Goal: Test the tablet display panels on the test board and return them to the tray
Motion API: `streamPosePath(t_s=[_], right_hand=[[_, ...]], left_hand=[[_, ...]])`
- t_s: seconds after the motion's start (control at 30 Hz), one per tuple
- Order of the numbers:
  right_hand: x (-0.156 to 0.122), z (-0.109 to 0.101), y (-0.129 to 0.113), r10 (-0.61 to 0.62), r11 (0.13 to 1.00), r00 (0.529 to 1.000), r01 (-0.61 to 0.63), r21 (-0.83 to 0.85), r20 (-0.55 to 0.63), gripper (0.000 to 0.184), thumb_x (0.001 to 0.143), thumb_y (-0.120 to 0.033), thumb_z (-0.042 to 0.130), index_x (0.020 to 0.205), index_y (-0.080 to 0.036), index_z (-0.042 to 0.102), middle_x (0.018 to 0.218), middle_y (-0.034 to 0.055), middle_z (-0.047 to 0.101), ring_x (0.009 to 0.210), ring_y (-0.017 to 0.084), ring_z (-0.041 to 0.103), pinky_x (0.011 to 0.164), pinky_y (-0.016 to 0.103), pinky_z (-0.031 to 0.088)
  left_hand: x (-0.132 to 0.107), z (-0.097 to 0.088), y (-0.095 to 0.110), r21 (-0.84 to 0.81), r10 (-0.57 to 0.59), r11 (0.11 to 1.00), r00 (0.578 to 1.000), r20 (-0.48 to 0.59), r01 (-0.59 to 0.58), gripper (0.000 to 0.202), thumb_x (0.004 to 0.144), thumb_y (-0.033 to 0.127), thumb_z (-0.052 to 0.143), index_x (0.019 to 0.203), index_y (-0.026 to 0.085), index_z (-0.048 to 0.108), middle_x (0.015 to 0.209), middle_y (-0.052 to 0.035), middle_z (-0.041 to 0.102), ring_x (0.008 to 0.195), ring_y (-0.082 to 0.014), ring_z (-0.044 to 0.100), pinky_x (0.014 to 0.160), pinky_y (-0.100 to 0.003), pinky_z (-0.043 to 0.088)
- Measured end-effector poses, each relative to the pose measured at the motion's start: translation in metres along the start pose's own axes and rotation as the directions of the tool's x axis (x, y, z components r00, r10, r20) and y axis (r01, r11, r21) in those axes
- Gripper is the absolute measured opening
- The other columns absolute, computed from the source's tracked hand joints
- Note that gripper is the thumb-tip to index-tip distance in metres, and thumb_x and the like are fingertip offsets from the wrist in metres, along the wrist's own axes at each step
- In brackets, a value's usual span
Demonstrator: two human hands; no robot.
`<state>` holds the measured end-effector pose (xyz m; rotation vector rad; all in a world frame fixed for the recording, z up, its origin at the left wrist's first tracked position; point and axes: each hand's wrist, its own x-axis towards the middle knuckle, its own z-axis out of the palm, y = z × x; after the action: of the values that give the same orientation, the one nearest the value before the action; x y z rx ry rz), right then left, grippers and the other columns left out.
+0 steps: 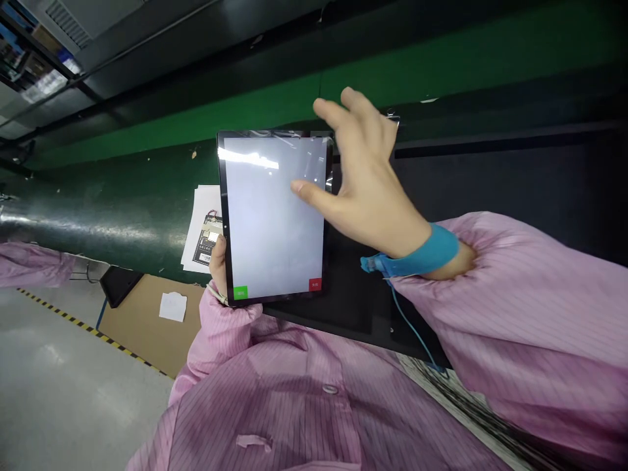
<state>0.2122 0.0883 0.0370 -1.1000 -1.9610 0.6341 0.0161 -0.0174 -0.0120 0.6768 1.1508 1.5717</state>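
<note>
A tablet (275,222) with a lit, nearly white screen is held upright in front of me. Its lower corners show a green box on the left and a red box on the right. My left hand (218,265) grips the tablet's lower left edge; the thumb shows and the other fingers are hidden behind it. Over the tablet's right side hovers my right hand (366,173), fingers spread, holding nothing. Its thumb tip overlaps the screen in view; whether it touches the glass I cannot tell. A blue wrist strap (422,254) with a cord circles my right wrist.
White sheets with a printed picture of a device (196,242) lie left of the tablet on the green bench (108,203). A black mat (515,196) covers the right side. Below left are a brown board (142,314) and a white paper piece (173,307). Another person's pink sleeve (34,263) shows at left.
</note>
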Motion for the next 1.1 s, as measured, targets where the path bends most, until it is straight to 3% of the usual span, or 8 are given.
streamPosePath(t_s=[0.33, 0.53, 0.7, 0.83, 0.9, 0.97, 1.03, 1.1], right_hand=[[0.012, -0.014, 0.011, 0.082, 0.975, 0.986, -0.11, 0.193, 0.148, 0.044, 0.092, -0.041, 0.061, 0.135, -0.03, 0.056, 0.143, 0.0063, 0.058, 0.143, 0.037, 0.044, 0.122, 0.067, 0.034], [0.013, -0.006, 0.013, -0.045, 0.979, 0.988, 0.014, 0.203, 0.146, 0.062, 0.099, -0.06, 0.05, 0.153, -0.032, 0.043, 0.16, 0.0048, 0.045, 0.151, 0.032, 0.037, 0.126, 0.058, 0.031], [0.013, -0.003, 0.013, -0.114, 0.986, 0.99, 0.101, 0.135, 0.088, 0.068, 0.098, -0.067, 0.047, 0.157, -0.034, 0.039, 0.162, 0.0043, 0.042, 0.155, 0.03, 0.03, 0.128, 0.057, 0.03], [0.012, -0.006, 0.016, -0.108, 0.99, 0.992, 0.101, 0.097, 0.072, 0.064, 0.097, -0.055, 0.055, 0.155, -0.035, 0.04, 0.156, 0.0048, 0.048, 0.146, 0.03, 0.042, 0.125, 0.054, 0.037], [0.012, -0.008, 0.016, -0.113, 0.991, 0.992, 0.108, 0.083, 0.06, 0.065, 0.095, -0.05, 0.057, 0.155, -0.033, 0.039, 0.154, 0.0065, 0.05, 0.143, 0.032, 0.045, 0.122, 0.055, 0.039], [0.012, -0.009, 0.016, -0.11, 0.991, 0.993, 0.105, 0.088, 0.052, 0.065, 0.095, -0.047, 0.058, 0.155, -0.033, 0.038, 0.151, 0.0079, 0.051, 0.141, 0.033, 0.047, 0.12, 0.057, 0.041], [0.011, -0.01, 0.016, -0.099, 0.99, 0.993, 0.091, 0.11, 0.068, 0.068, 0.093, -0.045, 0.06, 0.155, -0.032, 0.035, 0.15, 0.0095, 0.051, 0.141, 0.033, 0.046, 0.119, 0.057, 0.041], [0.011, -0.01, 0.016, -0.092, 0.987, 0.991, 0.077, 0.139, 0.102, 0.072, 0.091, -0.043, 0.06, 0.156, -0.03, 0.03, 0.153, 0.0111, 0.046, 0.144, 0.032, 0.044, 0.12, 0.057, 0.039]], left_hand=[[-0.008, 0.031, 0.057, 0.113, -0.211, 0.966, 0.96, -0.183, 0.234, 0.024, 0.079, 0.043, 0.076, 0.09, 0.022, 0.077, 0.108, -0.0052, 0.078, 0.137, -0.0349, 0.058, 0.109, -0.044, 0.057], [-0.022, 0.06, 0.058, 0.219, -0.247, 0.952, 0.958, 0.145, 0.212, 0.034, 0.088, 0.039, 0.071, 0.121, 0.029, 0.074, 0.135, 0.0026, 0.07, 0.15, -0.0298, 0.044, 0.123, -0.047, 0.044], [-0.029, 0.067, 0.054, 0.39, -0.139, 0.92, 0.899, 0.415, -0.038, 0.047, 0.092, 0.048, 0.071, 0.137, 0.035, 0.065, 0.148, 0.0024, 0.06, 0.153, -0.0289, 0.04, 0.125, -0.05, 0.041], [-0.034, 0.043, 0.053, 0.438, 0.102, 0.858, 0.925, 0.367, -0.269, 0.038, 0.099, 0.05, 0.057, 0.127, 0.029, 0.071, 0.14, -0.0066, 0.064, 0.135, -0.0296, 0.059, 0.116, -0.049, 0.049], [-0.032, 0.018, 0.048, 0.558, 0.38, 0.715, 0.904, 0.197, -0.422, 0.028, 0.101, 0.041, 0.053, 0.111, 0.025, 0.073, 0.119, -0.0082, 0.069, 0.113, -0.025, 0.068, 0.105, -0.046, 0.055], [-0.028, -0.014, 0.038, 0.801, 0.648, 0.415, 0.758, 0.073, -0.432, 0.02, 0.101, 0.031, 0.053, 0.093, 0.022, 0.069, 0.098, -0.0061, 0.066, 0.096, -0.0209, 0.065, 0.095, -0.042, 0.055], [-0.023, -0.047, 0.025, 0.941, 0.695, 0.086, 0.697, 0.178, -0.327, 0.02, 0.098, 0.025, 0.051, 0.087, 0.02, 0.068, 0.091, -0.0075, 0.062, 0.093, -0.0223, 0.062, 0.09, -0.042, 0.054], [-0.021, -0.075, 0.011, 0.939, 0.586, -0.13, 0.739, 0.332, -0.318, 0.02, 0.096, 0.023, 0.051, 0.096, 0.018, 0.07, 0.097, -0.0105, 0.061, 0.095, -0.0237, 0.061, 0.088, -0.041, 0.053]])
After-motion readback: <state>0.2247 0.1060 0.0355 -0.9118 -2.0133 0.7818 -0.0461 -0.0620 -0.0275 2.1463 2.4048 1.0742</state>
